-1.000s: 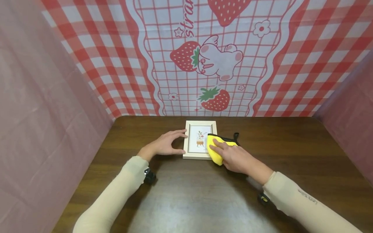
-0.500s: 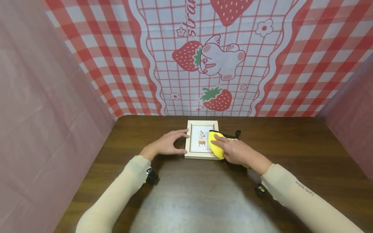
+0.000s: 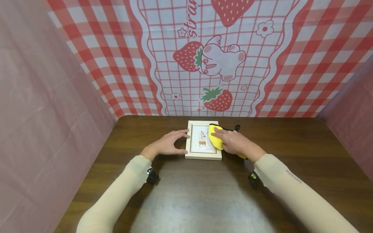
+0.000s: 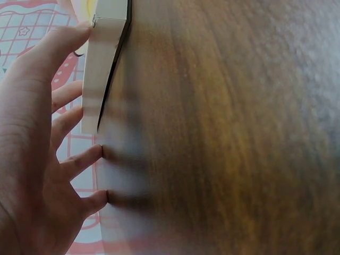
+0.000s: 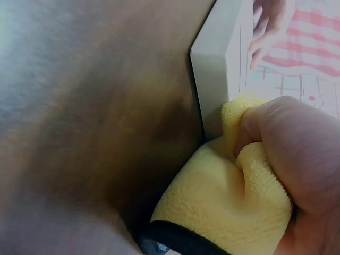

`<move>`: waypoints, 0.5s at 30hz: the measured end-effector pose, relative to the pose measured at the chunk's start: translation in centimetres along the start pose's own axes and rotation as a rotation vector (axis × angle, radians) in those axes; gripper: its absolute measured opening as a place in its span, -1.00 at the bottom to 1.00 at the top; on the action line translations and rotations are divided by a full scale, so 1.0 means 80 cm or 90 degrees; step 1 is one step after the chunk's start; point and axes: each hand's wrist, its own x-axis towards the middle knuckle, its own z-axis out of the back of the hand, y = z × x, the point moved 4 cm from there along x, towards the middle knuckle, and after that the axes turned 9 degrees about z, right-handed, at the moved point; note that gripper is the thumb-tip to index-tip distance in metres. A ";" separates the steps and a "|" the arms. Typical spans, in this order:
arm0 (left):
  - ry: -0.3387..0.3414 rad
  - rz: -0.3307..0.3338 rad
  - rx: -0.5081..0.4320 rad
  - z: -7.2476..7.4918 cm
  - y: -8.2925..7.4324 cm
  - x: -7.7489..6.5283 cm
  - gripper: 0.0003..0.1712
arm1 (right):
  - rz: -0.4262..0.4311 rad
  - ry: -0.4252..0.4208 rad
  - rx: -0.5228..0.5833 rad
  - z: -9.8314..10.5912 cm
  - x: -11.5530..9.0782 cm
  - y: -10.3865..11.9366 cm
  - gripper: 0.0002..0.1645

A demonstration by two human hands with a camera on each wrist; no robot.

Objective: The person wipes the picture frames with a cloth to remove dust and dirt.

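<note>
A cream picture frame (image 3: pixel 203 156) lies flat on the wooden table, with a print of a potted plant inside. Against its left edge my left hand (image 3: pixel 169 143) rests with fingers spread. In the left wrist view the thumb and two fingers touch the side of the frame (image 4: pixel 101 64), while two other fingertips are down on the table. My right hand (image 3: pixel 235 142) holds a yellow cloth (image 3: pixel 215 139) with black trim over the right part of the frame, covering some of the print. Up close, the thumb presses into a fold of the cloth (image 5: pixel 212 186).
Brown wooden table (image 3: pixel 186 194) surrounds the frame. Behind it hangs a red-and-white checked curtain (image 3: pixel 175 74) with strawberries. Pink cloth walls (image 3: pixel 52 129) stand at both sides. Each wrist carries a small black camera (image 3: pixel 152 175).
My right hand has slid the yellow cloth away from me along the frame's right side, uncovering its near right corner. The left hand stays at the left edge.
</note>
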 end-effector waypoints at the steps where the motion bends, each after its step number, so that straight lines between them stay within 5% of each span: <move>1: 0.002 0.001 -0.001 0.000 0.000 0.000 -0.16 | -0.009 0.003 0.006 0.000 0.002 -0.003 -0.31; 15: 0.010 0.004 -0.006 0.002 -0.003 -0.002 -0.16 | -0.067 0.018 0.060 0.008 0.030 -0.030 -0.29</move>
